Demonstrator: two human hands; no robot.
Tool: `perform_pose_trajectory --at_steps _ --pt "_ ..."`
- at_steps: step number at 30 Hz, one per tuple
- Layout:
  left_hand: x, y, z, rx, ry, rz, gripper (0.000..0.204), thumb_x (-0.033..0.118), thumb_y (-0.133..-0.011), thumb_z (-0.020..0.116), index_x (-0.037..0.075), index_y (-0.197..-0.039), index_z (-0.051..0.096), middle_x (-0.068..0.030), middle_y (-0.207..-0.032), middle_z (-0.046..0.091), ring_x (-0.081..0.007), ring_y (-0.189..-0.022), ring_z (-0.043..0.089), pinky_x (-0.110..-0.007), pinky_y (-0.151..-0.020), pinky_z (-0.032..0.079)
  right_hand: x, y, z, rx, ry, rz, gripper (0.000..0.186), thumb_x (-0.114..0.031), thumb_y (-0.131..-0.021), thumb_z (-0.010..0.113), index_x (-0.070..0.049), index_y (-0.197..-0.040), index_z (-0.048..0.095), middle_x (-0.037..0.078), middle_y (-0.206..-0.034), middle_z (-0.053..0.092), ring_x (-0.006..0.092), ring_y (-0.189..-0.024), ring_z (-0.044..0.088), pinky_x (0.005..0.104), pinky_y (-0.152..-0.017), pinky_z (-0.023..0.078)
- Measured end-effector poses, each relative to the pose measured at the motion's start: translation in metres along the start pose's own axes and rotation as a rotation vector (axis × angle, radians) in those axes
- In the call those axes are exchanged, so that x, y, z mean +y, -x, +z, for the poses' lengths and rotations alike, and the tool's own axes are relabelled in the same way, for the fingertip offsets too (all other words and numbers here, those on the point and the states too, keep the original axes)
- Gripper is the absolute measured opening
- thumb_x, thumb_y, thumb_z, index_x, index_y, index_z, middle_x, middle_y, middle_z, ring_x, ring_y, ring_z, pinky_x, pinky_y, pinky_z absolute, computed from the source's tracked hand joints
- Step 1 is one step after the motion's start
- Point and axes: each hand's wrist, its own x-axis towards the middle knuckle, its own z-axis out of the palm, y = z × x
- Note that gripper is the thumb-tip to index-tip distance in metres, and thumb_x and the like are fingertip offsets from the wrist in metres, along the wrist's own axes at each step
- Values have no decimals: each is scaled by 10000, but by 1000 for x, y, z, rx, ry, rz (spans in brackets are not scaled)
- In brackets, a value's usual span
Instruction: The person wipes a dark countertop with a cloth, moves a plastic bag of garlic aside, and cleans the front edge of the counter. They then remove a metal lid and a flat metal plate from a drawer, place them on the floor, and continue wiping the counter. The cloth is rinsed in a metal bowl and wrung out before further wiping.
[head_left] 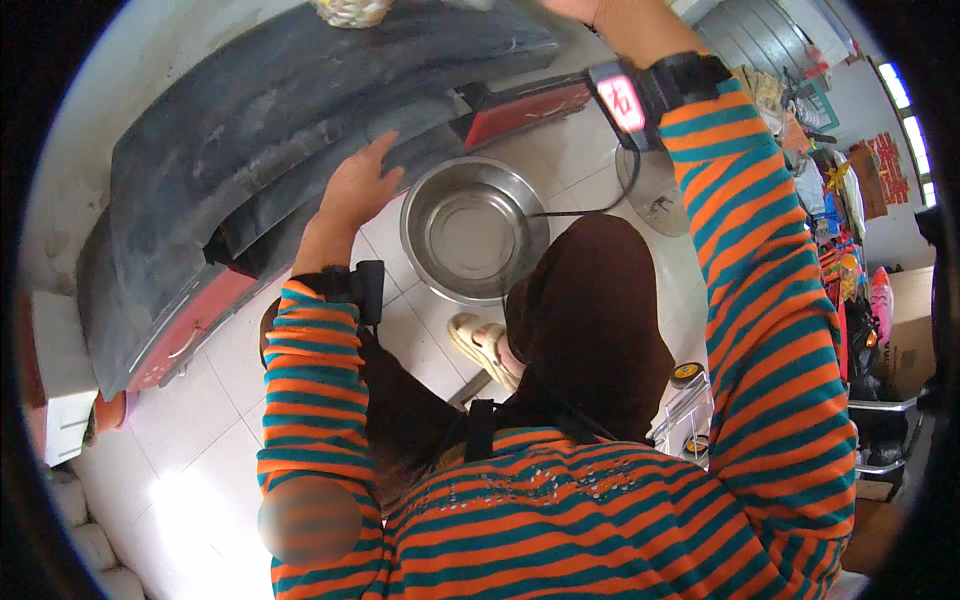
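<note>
Tiled floor [215, 405], basin [468, 240] between knee [600, 265] and cabinet [290, 110]

Your right hand [578, 8] runs off the top edge, grip unreadable. Pale textured object [352, 10] cropped there too. Your right knee [600, 275] hides part of the steel basin [470, 238].

Counter [300, 110]: long, low, dark grey top, dull surface with paler smears and scuffs; front edge seems bowed, lens bends lines here. Red front panels [190, 330] below, one toward each end; the left one bears a pale curved handle. Top stands level, bare grey over most of its length.

Basin [470, 237]: round, silvery metal, wide rolled rim, sloping wall, flat base with ring marks. Upright, mouth up, bare metal showing inside. Just off the counter's front edge, above pale floor tiles [225, 370]; support under it hidden.
</note>
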Motion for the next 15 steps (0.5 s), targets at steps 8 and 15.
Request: perform_pose_trajectory --at_steps 8,15 --pt "-20 4 -16 221 -201 65 478 151 -906 617 97 -1377 556 -216 -1252 655 -410 -1143 620 -473 -960 506 -29 57 -75 660 -203 -151 203 -178 -940 649 -58 -1104 646 68 -998 671 229 -955 660 401 -833 538" --pt "39 -20 -26 406 -186 172 486 30 -903 610 108 -1380 569 -172 -1213 684 -351 -1052 686 -432 -866 555 129 157 -181 1138 37 347 290 -217 -879 681 -132 -1157 670 37 -1082 667 218 -972 624 412 -844 500"
